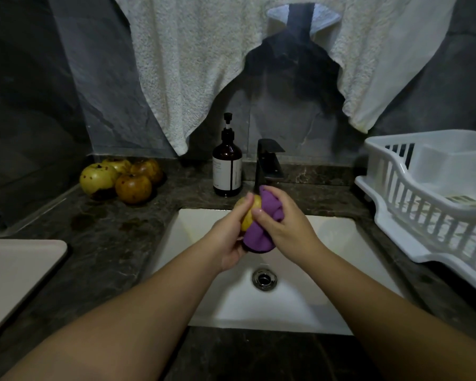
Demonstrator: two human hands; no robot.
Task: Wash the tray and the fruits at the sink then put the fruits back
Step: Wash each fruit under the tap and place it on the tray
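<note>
Over the white sink [300, 306], my left hand [228, 237] grips a yellow fruit [249, 213] from below and behind. My right hand [283, 221] holds a purple cloth [261, 229] bunched against the fruit's right side. Both hands are just below the black faucet [268, 163]. Several more yellow and brown fruits [121, 178] lie piled on the dark counter at the back left. A pale tray [14, 273] lies flat on the counter at the left edge, only partly in view.
A brown pump soap bottle [227, 166] stands left of the faucet. A white dish rack [434, 196] fills the counter to the right. White towels [193, 59] hang on the dark wall above. The drain [264, 279] sits mid-basin.
</note>
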